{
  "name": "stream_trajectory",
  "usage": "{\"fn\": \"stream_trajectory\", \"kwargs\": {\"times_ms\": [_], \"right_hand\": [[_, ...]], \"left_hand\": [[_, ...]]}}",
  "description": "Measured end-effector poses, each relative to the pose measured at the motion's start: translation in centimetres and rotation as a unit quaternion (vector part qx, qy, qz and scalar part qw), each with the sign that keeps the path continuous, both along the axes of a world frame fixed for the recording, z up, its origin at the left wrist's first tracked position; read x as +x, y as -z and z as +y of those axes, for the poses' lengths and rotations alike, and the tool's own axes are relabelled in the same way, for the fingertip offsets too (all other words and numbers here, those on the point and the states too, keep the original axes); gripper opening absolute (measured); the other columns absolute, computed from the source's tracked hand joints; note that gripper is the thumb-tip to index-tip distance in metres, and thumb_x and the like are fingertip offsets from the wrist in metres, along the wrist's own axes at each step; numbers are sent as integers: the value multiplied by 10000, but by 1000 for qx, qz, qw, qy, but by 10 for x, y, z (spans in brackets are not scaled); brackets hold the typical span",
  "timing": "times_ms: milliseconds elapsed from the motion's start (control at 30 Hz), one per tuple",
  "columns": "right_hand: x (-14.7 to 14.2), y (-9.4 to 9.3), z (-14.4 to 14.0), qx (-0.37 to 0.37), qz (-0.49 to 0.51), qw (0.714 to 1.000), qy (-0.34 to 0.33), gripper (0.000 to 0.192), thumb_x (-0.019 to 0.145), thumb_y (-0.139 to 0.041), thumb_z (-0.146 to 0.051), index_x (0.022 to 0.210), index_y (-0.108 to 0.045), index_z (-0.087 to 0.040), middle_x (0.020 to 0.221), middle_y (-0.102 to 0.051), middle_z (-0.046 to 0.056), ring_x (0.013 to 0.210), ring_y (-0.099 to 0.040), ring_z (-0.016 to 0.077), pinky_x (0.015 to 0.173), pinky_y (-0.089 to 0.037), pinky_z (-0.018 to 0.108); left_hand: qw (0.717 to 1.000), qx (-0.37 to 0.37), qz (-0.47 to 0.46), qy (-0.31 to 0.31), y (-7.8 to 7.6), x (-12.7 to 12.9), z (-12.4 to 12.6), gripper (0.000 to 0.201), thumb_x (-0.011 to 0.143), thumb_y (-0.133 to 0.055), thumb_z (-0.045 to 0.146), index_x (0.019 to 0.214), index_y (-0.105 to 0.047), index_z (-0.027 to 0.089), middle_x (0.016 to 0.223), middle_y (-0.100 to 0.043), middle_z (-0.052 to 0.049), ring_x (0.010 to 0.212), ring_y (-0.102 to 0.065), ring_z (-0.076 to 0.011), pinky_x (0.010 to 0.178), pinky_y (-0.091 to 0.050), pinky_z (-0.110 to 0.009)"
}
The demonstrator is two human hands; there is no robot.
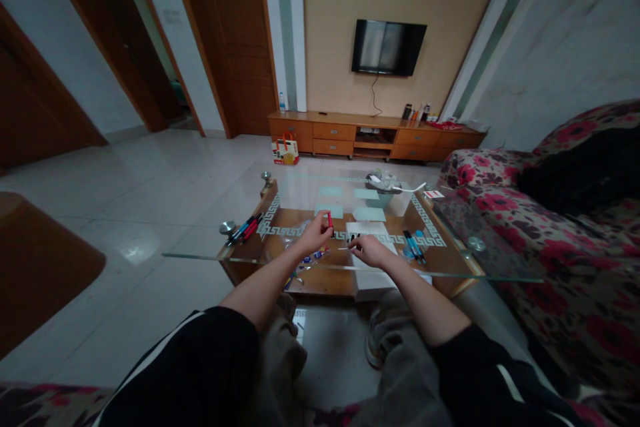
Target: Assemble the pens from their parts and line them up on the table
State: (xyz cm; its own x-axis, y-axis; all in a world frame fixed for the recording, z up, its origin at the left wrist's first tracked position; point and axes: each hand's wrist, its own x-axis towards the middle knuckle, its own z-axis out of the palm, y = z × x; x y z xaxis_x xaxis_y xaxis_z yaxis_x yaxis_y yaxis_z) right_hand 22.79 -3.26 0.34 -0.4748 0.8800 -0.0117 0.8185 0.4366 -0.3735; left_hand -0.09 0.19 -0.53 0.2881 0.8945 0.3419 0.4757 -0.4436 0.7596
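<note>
My left hand (317, 233) is closed over the glass table, gripping a short red pen part (329, 219) held upright between thumb and fingers. To its right, my right hand (369, 250) is pinched on a thin, pale stick-like piece (344, 249) that points left; its exact kind is too small to make out. Small dark pieces (354, 238) show by the right fingertips. A group of blue, black and red pens (245, 229) lies at the table's left side. More blue and black pens (415, 247) lie right of my right hand.
The glass tabletop (200, 256) has an exposed front edge. On the shelf below are a white box (370, 285) and plastic packaging (295, 233). A floral sofa (565, 267) stands at right. Beyond are a gift bag (285, 152) and a TV cabinet (335, 131).
</note>
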Motion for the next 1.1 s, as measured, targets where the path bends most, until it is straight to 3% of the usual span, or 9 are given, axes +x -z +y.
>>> {"fn": "stream_trajectory", "kwargs": {"times_ms": [500,1100], "right_hand": [[2,1,1,-5,-21,1000,2,238,851,-610,-197,1037,-759,-202,946,-754,69,855,-693,198,782,-469,247],[2,7,3,-23,-78,997,10,136,781,-616,-164,787,-752,-163,773,-734,66,708,-646,168,650,-403,213]], "left_hand": [[1000,-15,-3,-15,4,-1,1,495,835,-581,206,1304,-425,223,778,-681,33,692,-639,-129,665,-460,-235],[1000,-2,4,4,5,-1,-1,503,822,-571,199,1304,-427,216,771,-662,37,644,-609,-116,623,-446,-221]]}}
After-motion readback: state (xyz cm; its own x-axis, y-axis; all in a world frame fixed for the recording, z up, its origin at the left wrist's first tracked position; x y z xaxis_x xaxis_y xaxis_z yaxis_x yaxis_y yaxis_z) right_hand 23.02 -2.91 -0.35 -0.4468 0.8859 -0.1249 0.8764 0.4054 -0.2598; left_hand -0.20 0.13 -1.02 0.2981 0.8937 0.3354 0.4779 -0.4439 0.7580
